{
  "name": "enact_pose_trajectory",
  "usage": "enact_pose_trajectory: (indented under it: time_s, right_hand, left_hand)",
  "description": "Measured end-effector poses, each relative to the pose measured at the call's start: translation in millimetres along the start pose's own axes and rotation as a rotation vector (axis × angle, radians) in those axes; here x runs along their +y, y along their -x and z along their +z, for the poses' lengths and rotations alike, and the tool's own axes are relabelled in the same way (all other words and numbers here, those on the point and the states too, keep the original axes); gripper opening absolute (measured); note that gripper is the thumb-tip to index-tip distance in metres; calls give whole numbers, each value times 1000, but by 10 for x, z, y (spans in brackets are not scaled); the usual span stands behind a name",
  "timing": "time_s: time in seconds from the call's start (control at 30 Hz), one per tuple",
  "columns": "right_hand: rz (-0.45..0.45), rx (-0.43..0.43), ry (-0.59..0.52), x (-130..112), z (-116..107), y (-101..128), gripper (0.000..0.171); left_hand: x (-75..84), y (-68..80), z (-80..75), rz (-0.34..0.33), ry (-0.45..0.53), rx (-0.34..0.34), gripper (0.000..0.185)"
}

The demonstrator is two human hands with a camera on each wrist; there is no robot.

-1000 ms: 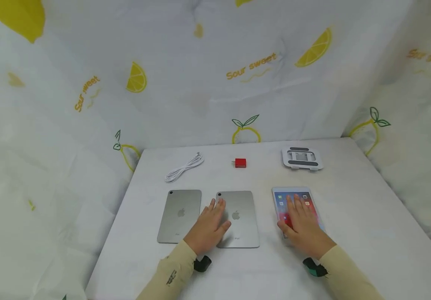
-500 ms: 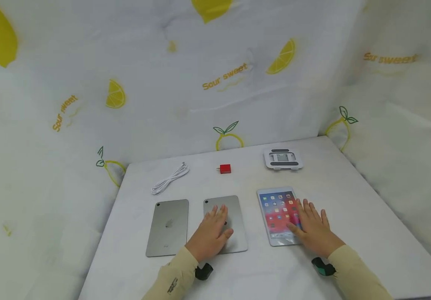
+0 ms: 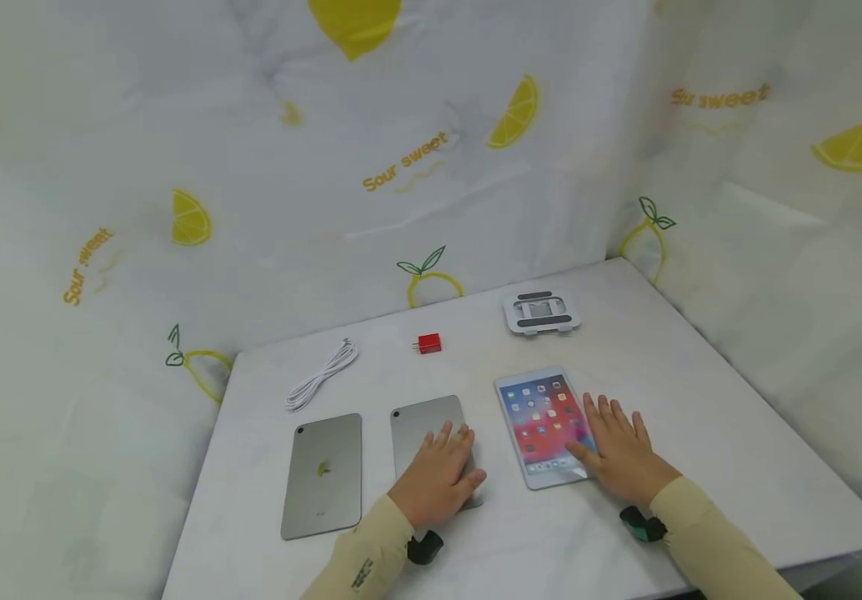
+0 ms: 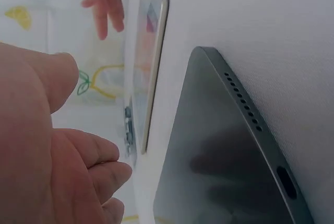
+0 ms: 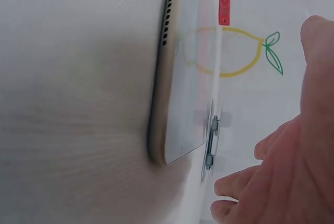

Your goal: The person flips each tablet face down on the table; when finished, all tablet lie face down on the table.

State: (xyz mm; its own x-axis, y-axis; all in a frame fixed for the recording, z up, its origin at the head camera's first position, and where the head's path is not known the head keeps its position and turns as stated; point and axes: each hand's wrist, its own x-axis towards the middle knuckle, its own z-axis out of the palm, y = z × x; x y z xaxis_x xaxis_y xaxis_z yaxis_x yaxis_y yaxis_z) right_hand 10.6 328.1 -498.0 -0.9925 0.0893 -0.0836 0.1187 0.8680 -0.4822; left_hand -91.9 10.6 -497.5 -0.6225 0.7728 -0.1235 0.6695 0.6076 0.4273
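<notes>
My left hand (image 3: 437, 479) is over the lower right of a grey tablet (image 3: 419, 425) lying back up. In the left wrist view its fingers are extended, with a gap above the tablet's surface (image 4: 209, 145), which reflects them. At the right edge of a white tablet (image 3: 536, 417) with a lit screen of app icons, my right hand (image 3: 622, 450) hovers with spread fingers; its thumb overlaps the screen in the head view. The right wrist view shows this hand (image 5: 276, 177) apart from the tablet's edge (image 5: 162, 98). Both hands hold nothing.
Another grey tablet (image 3: 322, 492) lies back up at the left. Behind the tablets are a coiled white cable (image 3: 322, 375), a red plug adapter (image 3: 428, 343) and a folded white stand (image 3: 541, 313). A lemon-print cloth (image 3: 288, 208) encloses the white table (image 3: 664, 375).
The head view has turned, shifting the tabletop things leftward. Relative to the tablets, both hands have moved right: the right one off most of the lit screen, the left across the middle tablet.
</notes>
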Motion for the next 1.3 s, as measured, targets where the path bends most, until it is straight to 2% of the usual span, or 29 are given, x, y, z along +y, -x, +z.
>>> enact_pose_trajectory:
  time_s: [0.37,0.67,0.9,1.07,1.3]
  right_hand:
    - [-11,-8,-37,4,-20,-32,94]
    - [-21,9,-50,-7,-20,-40,93]
    - [-19,-18,-88,21,26,-33,91]
    - [-16,-25,-107,27,58,-26,87]
    - [96,-31,-273,22,28,-57,81]
  left_hand:
    - [180,-173,-23,19,-63,-87,73]
    - [295,-294,-34,58,-95,-119,74]
    - [328,-368,19,36,-102,-154,75]
    - [349,-405,92,57,-106,-161,75]
    - [418,-469,149,70,-150,-177,77]
